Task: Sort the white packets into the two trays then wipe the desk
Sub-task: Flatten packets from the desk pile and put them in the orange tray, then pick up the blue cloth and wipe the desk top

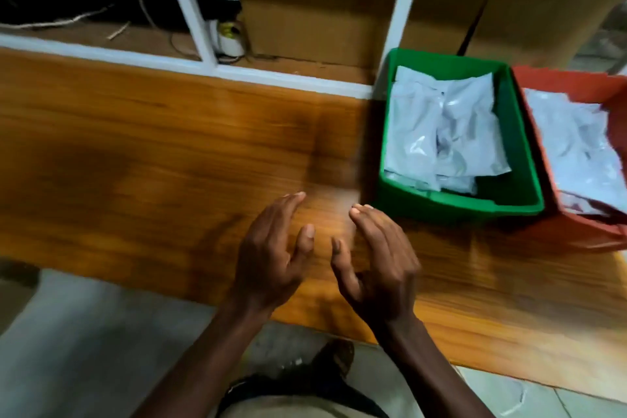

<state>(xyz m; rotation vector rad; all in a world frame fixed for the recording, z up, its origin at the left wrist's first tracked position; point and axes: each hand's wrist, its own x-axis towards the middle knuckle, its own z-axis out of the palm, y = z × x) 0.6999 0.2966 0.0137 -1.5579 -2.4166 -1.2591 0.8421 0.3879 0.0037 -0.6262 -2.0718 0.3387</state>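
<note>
A green tray point(519, 132) sits on the wooden desk point(152, 153) at the right, with several white packets point(441, 132) piled inside. Right beside it stands a red tray point(583, 234), also holding white packets point(576, 153). My left hand point(271, 254) and my right hand point(380, 261) hover side by side over the desk's front edge, just left of the green tray. Both have relaxed, nearly straight fingers and hold nothing. The picture is blurred by motion.
Behind the desk runs a white-framed shelf point(190, 10) with cables and a small white device point(230, 41). Brown cardboard point(322, 20) fills the compartments behind the trays. Grey floor point(84, 343) and a dark shoe point(334, 355) show below the desk edge.
</note>
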